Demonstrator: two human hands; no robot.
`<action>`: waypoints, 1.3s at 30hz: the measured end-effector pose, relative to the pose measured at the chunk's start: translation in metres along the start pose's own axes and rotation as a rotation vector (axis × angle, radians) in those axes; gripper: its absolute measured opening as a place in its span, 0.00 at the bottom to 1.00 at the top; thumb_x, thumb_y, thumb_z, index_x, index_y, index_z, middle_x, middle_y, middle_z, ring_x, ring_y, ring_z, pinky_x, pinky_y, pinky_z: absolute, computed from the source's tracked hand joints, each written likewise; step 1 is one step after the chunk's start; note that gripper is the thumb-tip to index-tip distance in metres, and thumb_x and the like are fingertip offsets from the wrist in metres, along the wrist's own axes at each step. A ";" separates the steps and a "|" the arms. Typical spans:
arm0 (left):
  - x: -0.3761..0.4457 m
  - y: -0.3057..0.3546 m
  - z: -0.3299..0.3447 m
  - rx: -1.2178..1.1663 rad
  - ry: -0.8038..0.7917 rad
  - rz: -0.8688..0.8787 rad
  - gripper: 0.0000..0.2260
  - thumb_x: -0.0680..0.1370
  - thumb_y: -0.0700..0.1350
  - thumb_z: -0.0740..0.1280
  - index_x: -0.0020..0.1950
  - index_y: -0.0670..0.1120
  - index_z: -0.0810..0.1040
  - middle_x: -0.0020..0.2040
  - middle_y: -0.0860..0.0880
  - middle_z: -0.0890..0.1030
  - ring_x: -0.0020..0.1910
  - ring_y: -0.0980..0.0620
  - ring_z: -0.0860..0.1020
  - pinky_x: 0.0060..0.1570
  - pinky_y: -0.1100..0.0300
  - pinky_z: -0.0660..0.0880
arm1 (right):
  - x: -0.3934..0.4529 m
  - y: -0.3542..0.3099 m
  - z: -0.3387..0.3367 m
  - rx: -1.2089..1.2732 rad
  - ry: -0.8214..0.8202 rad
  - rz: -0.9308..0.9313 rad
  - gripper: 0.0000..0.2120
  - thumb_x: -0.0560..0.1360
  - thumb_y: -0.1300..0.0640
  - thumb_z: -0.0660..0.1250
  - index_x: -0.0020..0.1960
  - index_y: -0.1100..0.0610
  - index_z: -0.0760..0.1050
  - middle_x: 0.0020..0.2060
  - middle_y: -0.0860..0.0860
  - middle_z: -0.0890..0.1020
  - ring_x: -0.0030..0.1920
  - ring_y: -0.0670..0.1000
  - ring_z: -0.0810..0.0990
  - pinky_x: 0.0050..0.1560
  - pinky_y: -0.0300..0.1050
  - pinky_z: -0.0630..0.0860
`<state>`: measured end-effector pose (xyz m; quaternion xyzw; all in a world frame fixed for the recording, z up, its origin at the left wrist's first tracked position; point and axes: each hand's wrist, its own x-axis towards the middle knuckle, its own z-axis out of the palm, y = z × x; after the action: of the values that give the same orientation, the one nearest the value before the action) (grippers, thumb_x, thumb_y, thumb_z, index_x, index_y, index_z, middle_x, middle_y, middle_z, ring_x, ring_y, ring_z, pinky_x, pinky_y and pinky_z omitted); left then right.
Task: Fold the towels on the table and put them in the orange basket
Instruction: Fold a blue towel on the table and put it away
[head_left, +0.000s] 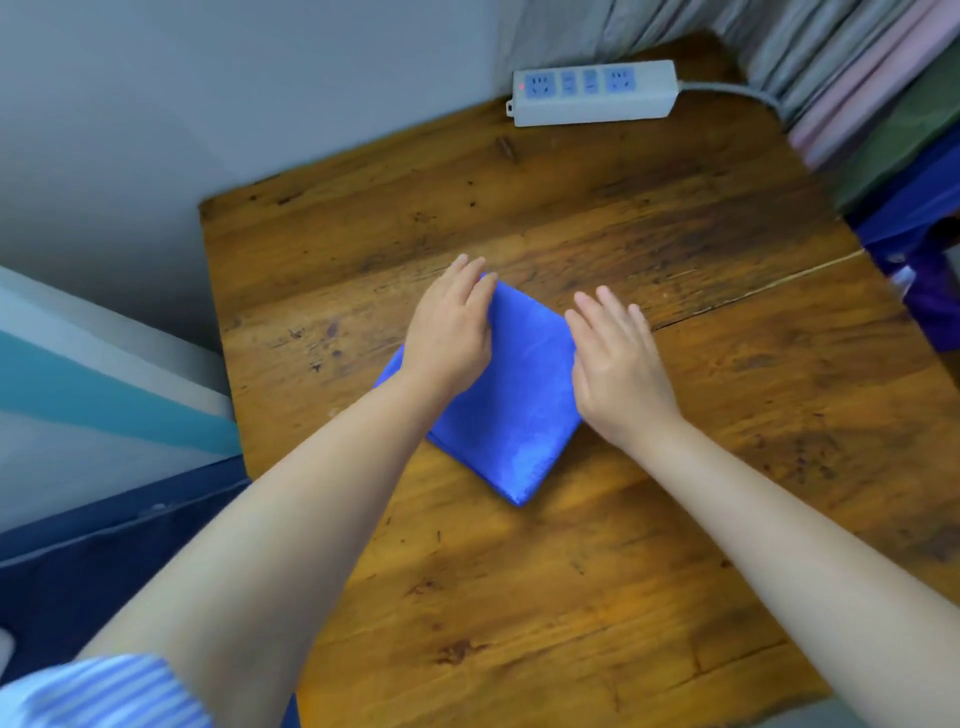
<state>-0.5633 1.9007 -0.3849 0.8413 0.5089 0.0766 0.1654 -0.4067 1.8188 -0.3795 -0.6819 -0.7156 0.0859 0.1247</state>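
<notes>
Hands press a folded blue towel (511, 400) at frame centre on the wooden bench (675, 519). Left hand (449, 332) and right hand (618, 369) lie flat on it, fingers straight.

Blue towel (511, 395): folded to compact square, lies flat mid tabletop (675, 519), corners pointing near/far like a diamond. Layered edges show at near corner.
</notes>
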 end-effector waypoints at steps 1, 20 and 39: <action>0.009 0.004 0.009 0.022 -0.015 -0.049 0.21 0.79 0.38 0.54 0.72 0.38 0.62 0.74 0.42 0.61 0.75 0.44 0.55 0.72 0.52 0.51 | 0.008 -0.001 0.005 -0.018 -0.073 0.014 0.22 0.76 0.63 0.56 0.68 0.66 0.64 0.70 0.62 0.64 0.72 0.63 0.58 0.71 0.61 0.53; 0.022 -0.038 0.009 -0.089 -0.204 -0.539 0.25 0.79 0.41 0.55 0.75 0.43 0.53 0.77 0.43 0.51 0.76 0.45 0.47 0.73 0.53 0.48 | 0.006 0.041 0.003 0.077 -0.410 0.203 0.30 0.77 0.45 0.53 0.74 0.60 0.53 0.75 0.54 0.55 0.75 0.53 0.48 0.73 0.53 0.45; 0.036 -0.017 -0.045 0.367 -0.450 -0.063 0.17 0.71 0.37 0.63 0.58 0.44 0.75 0.58 0.45 0.72 0.58 0.44 0.67 0.47 0.55 0.71 | 0.040 0.024 -0.009 0.283 -0.538 0.291 0.10 0.68 0.58 0.67 0.49 0.58 0.74 0.50 0.57 0.78 0.54 0.58 0.75 0.47 0.46 0.69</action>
<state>-0.5737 1.9483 -0.3502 0.8368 0.4906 -0.2104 0.1217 -0.3829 1.8599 -0.3754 -0.7057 -0.5992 0.3780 0.0111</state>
